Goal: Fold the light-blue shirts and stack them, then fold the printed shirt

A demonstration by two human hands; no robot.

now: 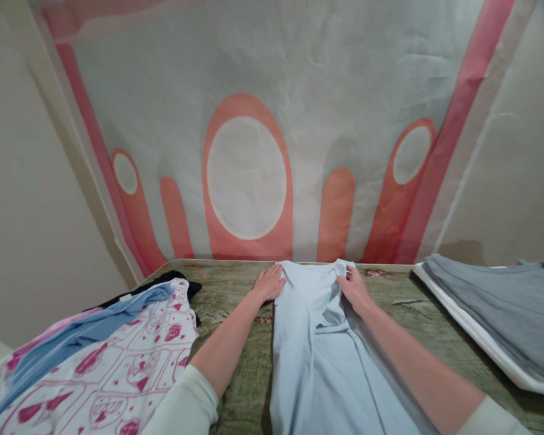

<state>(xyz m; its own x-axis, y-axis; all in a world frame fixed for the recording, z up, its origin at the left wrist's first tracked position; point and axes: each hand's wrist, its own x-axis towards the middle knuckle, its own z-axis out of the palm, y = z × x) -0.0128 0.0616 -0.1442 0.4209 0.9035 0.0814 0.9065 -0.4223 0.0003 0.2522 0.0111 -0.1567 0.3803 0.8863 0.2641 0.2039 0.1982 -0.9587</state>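
Note:
A light blue garment [317, 374] lies lengthwise on the table in front of me, its far end close to the table's back edge. My left hand [268, 284] rests on its far left corner with the fingers stretched out flat. At the far right corner, my right hand [354, 289] pinches the fabric between thumb and fingers. The cloth is creased and partly folded over near the right hand, with a shadowed hollow in it. The near end of the garment runs out of view at the bottom.
On the left is a heap of clothes: a white garment with pink print [131, 368], a blue one [86, 326] and a black one [181, 279]. A stack of folded grey clothes [503, 302] lies right. A printed sheet [372, 72] hangs behind the wood-patterned table [245, 338].

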